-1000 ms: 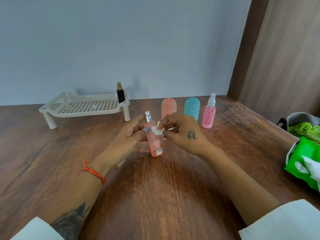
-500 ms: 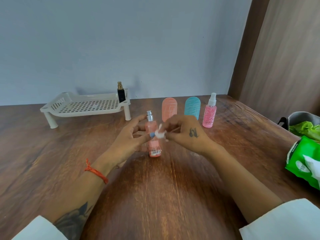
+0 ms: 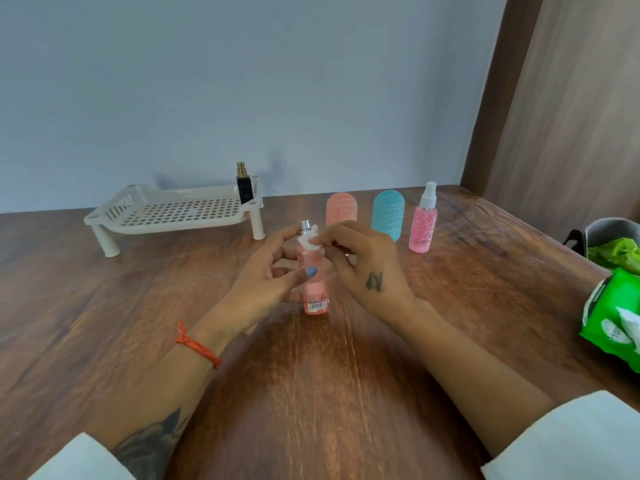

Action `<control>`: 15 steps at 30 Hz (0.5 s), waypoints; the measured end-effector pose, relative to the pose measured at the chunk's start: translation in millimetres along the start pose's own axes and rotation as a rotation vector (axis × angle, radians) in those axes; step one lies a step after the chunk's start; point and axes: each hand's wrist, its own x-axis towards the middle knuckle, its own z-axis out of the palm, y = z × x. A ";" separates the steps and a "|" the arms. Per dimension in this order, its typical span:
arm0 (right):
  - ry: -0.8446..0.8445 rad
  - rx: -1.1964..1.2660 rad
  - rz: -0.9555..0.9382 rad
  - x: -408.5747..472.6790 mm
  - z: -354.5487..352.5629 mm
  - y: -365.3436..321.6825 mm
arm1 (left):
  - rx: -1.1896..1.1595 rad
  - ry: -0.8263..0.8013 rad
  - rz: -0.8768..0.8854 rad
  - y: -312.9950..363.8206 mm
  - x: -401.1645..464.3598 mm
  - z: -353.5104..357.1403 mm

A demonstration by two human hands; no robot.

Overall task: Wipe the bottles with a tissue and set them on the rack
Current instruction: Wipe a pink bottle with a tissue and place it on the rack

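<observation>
I am holding the peach bottle [image 3: 314, 285] upright with my left hand [image 3: 265, 284] while my right hand [image 3: 367, 268] is pinching a tissue [image 3: 309, 240] against its neck. A black bottle [image 3: 244, 184] is standing on the rack [image 3: 173, 213]; a pink bottle [image 3: 423, 221] is waiting on the table [image 3: 311, 393].

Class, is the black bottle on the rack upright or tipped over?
Upright. The black bottle stands at the rack's right back corner, gold top pointing up.

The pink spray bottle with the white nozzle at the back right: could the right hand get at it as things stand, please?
Probably yes, once freed. The pink spray bottle stands apart on bare table, just beyond the right hand, with the blue cap beside it. But that hand pinches the tissue.
</observation>
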 end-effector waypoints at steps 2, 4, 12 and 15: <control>0.003 0.065 0.083 -0.1 0.9 1.5 | 0.006 -0.017 -0.013 -0.1 0.3 -1.8; -0.015 0.153 0.170 0.5 1.8 0.2 | -0.003 -0.041 -0.025 0.5 0.3 -3.5; 0.046 0.167 0.297 2.5 -1.8 -0.1 | -0.023 -0.102 -0.048 1.5 1.2 -7.5; 0.068 0.035 0.025 -0.5 1.8 -4.4 | -0.026 -0.089 -0.050 0.9 1.4 -7.8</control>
